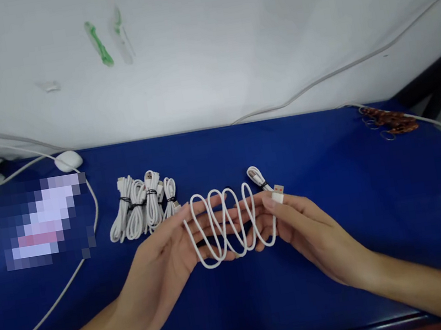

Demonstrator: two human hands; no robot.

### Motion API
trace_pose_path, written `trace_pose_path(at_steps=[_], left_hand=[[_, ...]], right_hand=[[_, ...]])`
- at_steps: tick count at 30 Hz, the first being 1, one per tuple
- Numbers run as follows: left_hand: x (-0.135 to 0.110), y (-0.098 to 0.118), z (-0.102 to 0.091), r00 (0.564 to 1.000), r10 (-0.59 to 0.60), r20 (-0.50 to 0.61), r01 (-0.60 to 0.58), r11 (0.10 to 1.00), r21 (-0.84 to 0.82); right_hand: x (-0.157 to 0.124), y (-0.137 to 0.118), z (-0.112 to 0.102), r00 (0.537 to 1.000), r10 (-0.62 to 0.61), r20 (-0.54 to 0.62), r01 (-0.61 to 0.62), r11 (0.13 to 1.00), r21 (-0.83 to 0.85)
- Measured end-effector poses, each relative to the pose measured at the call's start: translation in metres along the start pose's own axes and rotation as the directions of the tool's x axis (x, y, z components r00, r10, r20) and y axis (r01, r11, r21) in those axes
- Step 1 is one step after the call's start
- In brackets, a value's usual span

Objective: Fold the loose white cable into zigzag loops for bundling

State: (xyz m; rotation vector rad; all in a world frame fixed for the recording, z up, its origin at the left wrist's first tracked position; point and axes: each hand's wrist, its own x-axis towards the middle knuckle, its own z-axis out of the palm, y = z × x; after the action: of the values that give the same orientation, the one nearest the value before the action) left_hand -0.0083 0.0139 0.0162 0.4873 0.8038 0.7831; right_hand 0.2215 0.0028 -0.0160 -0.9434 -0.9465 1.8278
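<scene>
A white USB cable (224,226) hangs in several loose loops between both hands, above a blue table (330,170). My left hand (164,263) is palm up, its fingers stretched under the loops and holding them. My right hand (305,224) pinches the cable near its end, where a white plug with an orange tip (278,193) sticks up above my thumb. To the left of my hands lie several coiled white cables (143,208), each tied with a black band.
A white mouse (68,160) sits at the back left, its cord (74,272) running toward the front edge. A pile of brown rubber bands (392,123) lies at the back right. A white wall with cables rises behind the table.
</scene>
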Motion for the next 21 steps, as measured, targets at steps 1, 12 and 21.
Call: trace_pose_path(at_steps=[1,12,21], left_hand=[[-0.0001,-0.0006,-0.001,1.0,-0.004,-0.003,0.004,1.0,-0.001],[0.0033,-0.0009,-0.0027,0.999,-0.03,-0.021,0.03,0.999,-0.015],[0.0003,-0.0018,-0.0018,1.0,-0.019,-0.024,0.019,1.0,-0.005]], right_hand=[[0.0,0.0001,0.0002,1.0,0.0,-0.005,0.0,1.0,-0.008],[0.0004,0.0015,0.0002,0.998,-0.013,-0.055,0.01,0.999,-0.041],[-0.0007,0.0013,0.0008,0.998,-0.023,-0.065,0.02,0.998,-0.055]])
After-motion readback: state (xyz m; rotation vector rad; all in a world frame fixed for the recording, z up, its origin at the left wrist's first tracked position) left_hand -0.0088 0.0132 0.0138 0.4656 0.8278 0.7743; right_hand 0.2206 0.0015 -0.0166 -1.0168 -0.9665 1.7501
